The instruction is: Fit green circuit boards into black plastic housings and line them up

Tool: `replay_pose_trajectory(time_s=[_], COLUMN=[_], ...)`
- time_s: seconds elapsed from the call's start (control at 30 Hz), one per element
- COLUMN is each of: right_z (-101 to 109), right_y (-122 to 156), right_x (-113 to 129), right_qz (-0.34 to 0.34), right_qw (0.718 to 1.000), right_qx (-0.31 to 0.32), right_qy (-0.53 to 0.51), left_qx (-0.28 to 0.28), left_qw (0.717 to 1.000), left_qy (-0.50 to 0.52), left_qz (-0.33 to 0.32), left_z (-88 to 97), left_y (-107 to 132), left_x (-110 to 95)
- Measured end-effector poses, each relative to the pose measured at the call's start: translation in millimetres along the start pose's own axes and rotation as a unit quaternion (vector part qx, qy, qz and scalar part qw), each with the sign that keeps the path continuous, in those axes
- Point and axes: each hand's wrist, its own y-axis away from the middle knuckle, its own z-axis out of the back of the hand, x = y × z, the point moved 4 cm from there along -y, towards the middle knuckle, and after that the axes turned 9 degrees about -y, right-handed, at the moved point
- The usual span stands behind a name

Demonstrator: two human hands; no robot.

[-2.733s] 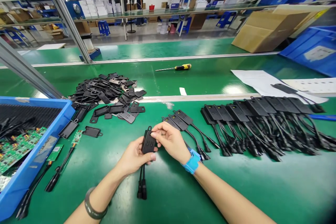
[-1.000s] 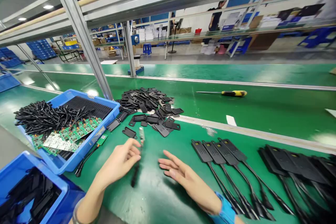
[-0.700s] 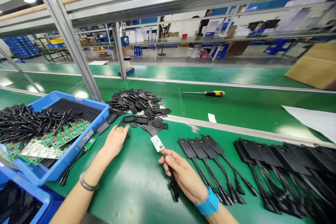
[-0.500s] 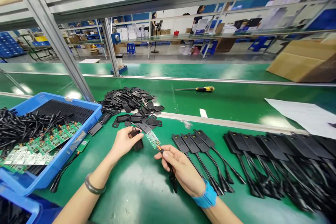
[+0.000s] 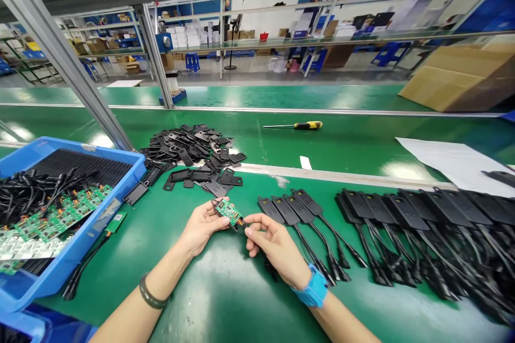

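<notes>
In the middle of the head view, a green circuit board lies in or over a small black plastic case, whose edge shows around it. My left hand is closed on the case from the left. Coloured wires run from the board's lower right end to a black cable. My right hand pinches that cable close to the board, and the rest of it hangs below the fingers, partly hidden. Just beyond my hands lies a pile of black plastic case parts. Finished-looking black cases with cables lie to the right.
A blue bin with circuit boards, cables and case parts stands on the left. Beside it lies a board with a cable. A yellow-black screwdriver, paper sheet and cardboard box are farther back. More cased units line the right.
My left hand has brought the black case right and under the circuit board. The board, formerly apart from the case, now meets it. The view has shifted slightly.
</notes>
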Motion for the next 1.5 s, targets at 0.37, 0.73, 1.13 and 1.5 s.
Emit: replay_pose_trajectory(time_s=[0.37,0.73,1.13,1.5], right_z=[3,-1,-4,-2], right_y=[-4,-7,-9,-9], right_x=[-7,-13,-24,-22], right_qz=[0.045,0.019,-0.021,0.027], right_qw=[0.997,0.997,0.983,0.969], right_qx=[-0.009,-0.002,0.025,0.008], right_qy=[0.057,0.071,0.18,0.246], left_qx=[0.006,-0.056,-0.112,-0.112], left_qw=[0.999,0.997,0.993,0.993], left_qy=[0.04,0.053,0.024,0.038], left_qz=[0.001,-0.014,-0.036,-0.026], left_z=[-7.5,-12.1,-9.4,-10.2], left_y=[4,2,3,3], left_x=[3,7,10,12])
